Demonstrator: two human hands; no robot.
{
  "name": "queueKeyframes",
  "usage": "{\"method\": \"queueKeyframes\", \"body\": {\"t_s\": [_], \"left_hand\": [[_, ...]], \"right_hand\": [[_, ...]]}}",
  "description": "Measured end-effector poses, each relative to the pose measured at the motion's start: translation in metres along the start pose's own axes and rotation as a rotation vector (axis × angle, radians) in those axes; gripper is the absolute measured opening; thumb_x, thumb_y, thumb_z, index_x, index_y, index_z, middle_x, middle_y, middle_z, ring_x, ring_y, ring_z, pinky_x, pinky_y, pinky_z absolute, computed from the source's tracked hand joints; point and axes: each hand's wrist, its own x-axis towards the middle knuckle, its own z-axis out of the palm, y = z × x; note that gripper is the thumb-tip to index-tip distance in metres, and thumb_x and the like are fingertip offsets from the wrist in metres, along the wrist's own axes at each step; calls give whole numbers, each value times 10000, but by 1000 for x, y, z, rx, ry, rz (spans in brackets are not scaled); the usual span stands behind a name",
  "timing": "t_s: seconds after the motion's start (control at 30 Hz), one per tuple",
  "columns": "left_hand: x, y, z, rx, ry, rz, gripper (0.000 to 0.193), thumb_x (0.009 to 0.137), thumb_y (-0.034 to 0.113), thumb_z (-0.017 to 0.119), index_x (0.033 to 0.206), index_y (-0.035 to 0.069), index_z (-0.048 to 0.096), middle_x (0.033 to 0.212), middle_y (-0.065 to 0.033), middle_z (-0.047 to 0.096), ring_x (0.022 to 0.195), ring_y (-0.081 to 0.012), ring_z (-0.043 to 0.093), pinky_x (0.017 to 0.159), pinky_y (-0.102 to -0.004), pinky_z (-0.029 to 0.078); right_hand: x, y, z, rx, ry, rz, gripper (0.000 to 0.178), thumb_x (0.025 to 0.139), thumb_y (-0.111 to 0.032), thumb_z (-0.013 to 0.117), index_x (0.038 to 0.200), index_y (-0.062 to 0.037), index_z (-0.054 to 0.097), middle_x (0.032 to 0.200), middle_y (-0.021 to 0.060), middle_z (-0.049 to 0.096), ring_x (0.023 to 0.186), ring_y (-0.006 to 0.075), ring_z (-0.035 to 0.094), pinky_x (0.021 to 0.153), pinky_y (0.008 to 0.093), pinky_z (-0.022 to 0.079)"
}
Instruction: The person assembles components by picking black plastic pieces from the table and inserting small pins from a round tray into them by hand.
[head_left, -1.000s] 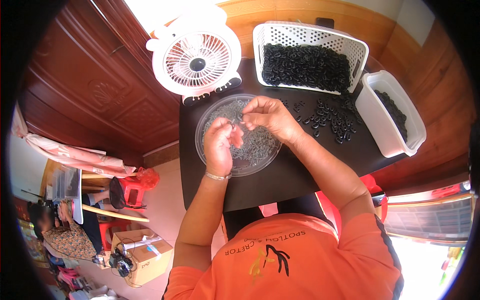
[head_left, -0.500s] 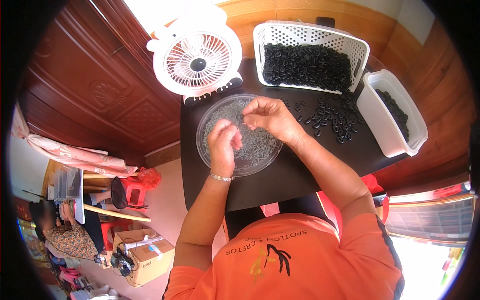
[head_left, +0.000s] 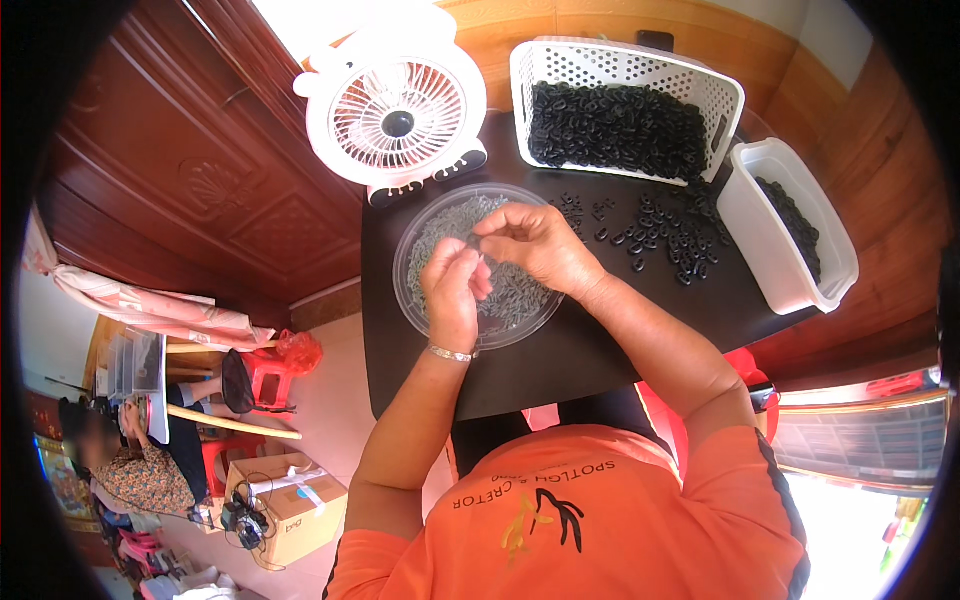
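Observation:
Over a round clear tub [head_left: 405,290] of small grey pieces [head_left: 520,290], my two hands meet fingertip to fingertip. My left hand [head_left: 452,290] is closed, thumb against the bent fingers, a silver bracelet at its wrist. In a pinch, my right hand [head_left: 540,245] touches or nearly touches the left fingertips. A tiny dark spot shows between them, too small to name. Right of the tub, small black oval pieces [head_left: 650,235] lie loose on the dark table.
A white perforated basket [head_left: 725,110] heaped with black pieces stands at the back. A white bin [head_left: 770,240] with more stands at the right. A white fan [head_left: 398,125] is behind the tub. Far left, another person [head_left: 140,480] sits near a cardboard box [head_left: 300,520].
My fingertips have come closer together above the tub, the right hand shifting slightly left. The containers and the loose pieces look the same.

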Motion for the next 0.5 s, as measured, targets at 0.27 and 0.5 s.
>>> {"method": "queueKeyframes", "body": {"t_s": [0.27, 0.5], "left_hand": [[-1, -1, 1, -130, 59, -37, 119, 836, 156, 493, 818, 39, 510, 633, -42, 545, 500, -118, 493, 468, -227, 389], [-1, 1, 3, -173, 41, -62, 174, 842, 226, 506, 803, 57, 513, 628, -46, 549, 520, -122, 510, 489, -237, 400]], "right_hand": [[-6, -5, 11, -153, -42, -77, 273, 760, -1, 668, 1012, 26, 568, 833, 65, 641, 749, 107, 607, 698, 250, 500], [-5, -8, 7, -303, -28, -132, 326, 725, -11, 694, 1020, 28, 562, 800, 71, 627, 697, 129, 610, 651, 267, 495]]}}
